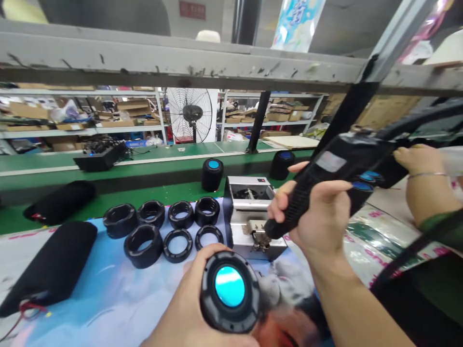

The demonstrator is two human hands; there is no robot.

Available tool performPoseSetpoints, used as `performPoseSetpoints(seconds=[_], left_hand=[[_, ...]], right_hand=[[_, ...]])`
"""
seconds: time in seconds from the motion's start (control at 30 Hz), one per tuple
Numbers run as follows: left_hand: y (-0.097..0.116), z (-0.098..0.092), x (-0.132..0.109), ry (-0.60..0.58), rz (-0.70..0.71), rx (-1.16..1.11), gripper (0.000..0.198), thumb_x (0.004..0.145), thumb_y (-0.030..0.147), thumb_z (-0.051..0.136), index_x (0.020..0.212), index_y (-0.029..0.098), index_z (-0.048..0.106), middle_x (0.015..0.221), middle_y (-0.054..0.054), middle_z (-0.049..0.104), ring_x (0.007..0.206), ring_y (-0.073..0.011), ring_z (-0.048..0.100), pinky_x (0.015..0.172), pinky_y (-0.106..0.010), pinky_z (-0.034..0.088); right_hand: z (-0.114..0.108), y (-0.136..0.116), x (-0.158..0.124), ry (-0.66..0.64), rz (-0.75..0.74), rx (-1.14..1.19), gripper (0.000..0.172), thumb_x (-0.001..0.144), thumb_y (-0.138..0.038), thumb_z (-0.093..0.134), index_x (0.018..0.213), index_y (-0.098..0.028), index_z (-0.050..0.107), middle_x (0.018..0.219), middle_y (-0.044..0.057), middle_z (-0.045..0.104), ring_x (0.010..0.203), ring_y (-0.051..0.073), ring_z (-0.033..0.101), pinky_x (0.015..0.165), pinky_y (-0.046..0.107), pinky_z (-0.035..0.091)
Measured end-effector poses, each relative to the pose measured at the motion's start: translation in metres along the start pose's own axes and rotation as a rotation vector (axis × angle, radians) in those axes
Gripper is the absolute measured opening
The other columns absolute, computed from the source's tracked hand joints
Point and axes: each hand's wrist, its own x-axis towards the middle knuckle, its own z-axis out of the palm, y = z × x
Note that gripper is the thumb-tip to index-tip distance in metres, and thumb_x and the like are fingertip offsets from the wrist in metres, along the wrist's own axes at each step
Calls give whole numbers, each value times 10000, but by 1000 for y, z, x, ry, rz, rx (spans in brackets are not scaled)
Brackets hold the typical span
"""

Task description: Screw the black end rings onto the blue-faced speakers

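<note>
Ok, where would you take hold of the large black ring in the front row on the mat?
Pinch the large black ring by its outer wall from above, coming in from the near-left side. It lies flat with its opening up, so the thick wall stands clear, and the printed mat is bare on that side, while a smaller ring sits close on its right.

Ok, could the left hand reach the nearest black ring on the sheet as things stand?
Probably yes. The left hand sits just short of the ring, with nothing lying between them, but it is holding a round black unit, which would likely need setting down first.
</note>
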Motion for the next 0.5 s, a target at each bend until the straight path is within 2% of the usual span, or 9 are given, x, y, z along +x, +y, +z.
performPoseSetpoints(seconds=[0.1, 0.17, 0.2, 0.27, 0.37, 0.5], left_hand=[[3, 7, 15, 58, 25, 26, 466, 819, 508, 920, 1176, 235, 796, 1207, -119, 854, 1209, -380, 798, 1115, -513, 603], [2, 7, 19, 68, 15, 31, 346, 953, 536, 772, 1110, 229, 806, 1178, -125, 864, 1214, -369, 799, 1166, -535, 565], [0, 7, 19, 66, 3, 38, 337, 964, 524, 754, 1127, 232, 800, 1191, -127, 863, 1209, -366, 800, 1175, -540, 555], [-4, 5, 15, 58, -14, 88, 417, 884, 477, 831, 1231, 253, 766, 1278, -125, 840, 1231, -374, 786, 1166, -535, 547], [-8, 4, 6, 32, 19, 202, 781, 647, 351, 952, 1377, 296, 679, 1405, -110, 765, 1291, -394, 738, 1138, -501, 543], [-3, 10, 1, 45, -4, 176, 917, 507, 262, 971, 1358, 284, 630, 1348, -83, 741, 1225, -362, 734, 1108, -433, 535]], right_hand=[[-4, 14, -1, -56, 24, -7, 742, 745, -913, 800, 981, -238, 599, 519, -59, 584, 333, 149, 499, 355, 264, 452], [-8, 21, -2, -75, 39, -8, 704, 793, -888, 785, 954, -231, 592, 521, -52, 587, 338, 149, 515, 343, 248, 426], [-9, 23, -2, -79, 44, -5, 687, 815, -879, 773, 940, -229, 590, 518, -49, 586, 341, 149, 521, 342, 244, 423], [-10, 25, -4, -87, 56, 5, 672, 831, -871, 766, 889, -229, 575, 510, -41, 583, 347, 150, 532, 341, 241, 421], [-9, 16, -5, -112, 115, 25, 704, 789, -899, 778, 821, -233, 550, 498, -37, 568, 330, 148, 509, 316, 247, 399], [4, -26, -2, -74, 127, 67, 766, 660, -960, 812, 879, -252, 615, 491, -64, 565, 330, 138, 472, 314, 252, 397]])
